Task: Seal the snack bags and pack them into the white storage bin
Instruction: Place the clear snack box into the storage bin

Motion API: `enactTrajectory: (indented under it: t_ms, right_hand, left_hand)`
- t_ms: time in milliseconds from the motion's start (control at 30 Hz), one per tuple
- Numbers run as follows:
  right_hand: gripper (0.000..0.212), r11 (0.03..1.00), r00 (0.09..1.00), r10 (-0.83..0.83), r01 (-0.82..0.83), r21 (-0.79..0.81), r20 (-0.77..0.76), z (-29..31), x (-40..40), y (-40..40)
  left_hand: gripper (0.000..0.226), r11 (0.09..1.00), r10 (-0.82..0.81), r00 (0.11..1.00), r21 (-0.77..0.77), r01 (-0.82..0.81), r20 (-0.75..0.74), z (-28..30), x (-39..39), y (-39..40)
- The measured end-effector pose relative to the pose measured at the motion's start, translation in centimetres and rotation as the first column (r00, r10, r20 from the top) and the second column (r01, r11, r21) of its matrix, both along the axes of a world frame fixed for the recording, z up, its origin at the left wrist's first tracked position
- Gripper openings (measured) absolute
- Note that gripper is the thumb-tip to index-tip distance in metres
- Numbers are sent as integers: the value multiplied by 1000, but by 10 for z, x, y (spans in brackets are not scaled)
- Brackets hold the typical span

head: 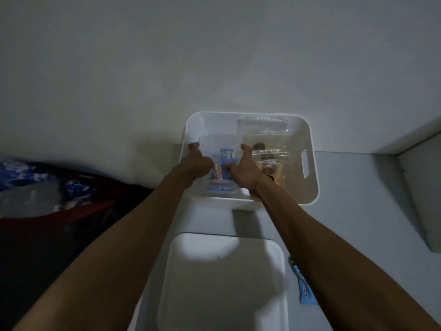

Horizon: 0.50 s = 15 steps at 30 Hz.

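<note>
Head view shows you packing: your left hand (196, 161) and right hand (245, 169) grasp a clear plastic zip bag of blue-wrapped snacks (220, 163) inside the white plastic storage bin (307, 187). It stands upright, long axis vertical, top towards the wall. Next, let go and fetch the blue packet (304, 286).

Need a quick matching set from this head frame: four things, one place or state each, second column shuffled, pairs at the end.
Things
1. white plastic storage bin
2. clear zip bag of blue snack packets
3. clear zip bag of brown snacks
4. loose blue snack wrapper

Places
A. in the bin's right half
B. on the surface, against the wall
C. in the bin's left half, between both hands
D. outside the bin, beside the near white lid

Pairs: 1-B, 2-C, 3-A, 4-D
</note>
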State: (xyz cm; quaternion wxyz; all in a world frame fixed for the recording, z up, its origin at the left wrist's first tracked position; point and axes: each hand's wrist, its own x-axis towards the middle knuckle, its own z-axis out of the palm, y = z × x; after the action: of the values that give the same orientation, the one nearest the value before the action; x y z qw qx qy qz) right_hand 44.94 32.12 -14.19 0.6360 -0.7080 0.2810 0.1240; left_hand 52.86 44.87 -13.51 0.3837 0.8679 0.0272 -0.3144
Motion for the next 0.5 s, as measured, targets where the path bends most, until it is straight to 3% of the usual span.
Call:
enactTrajectory:
  t_ms: [233,500]
  right_hand:
    - [81,986,990,96,-110,-127,-107,-18,12,-4]
    - [89,954,981,102,-144,-262,-167,-30,15,0]
  left_hand:
    - [85,999,-20,998,-31,18,-62,-24,10,-8]
    - [93,987,-135,991,95,133,13,-29,6,-10]
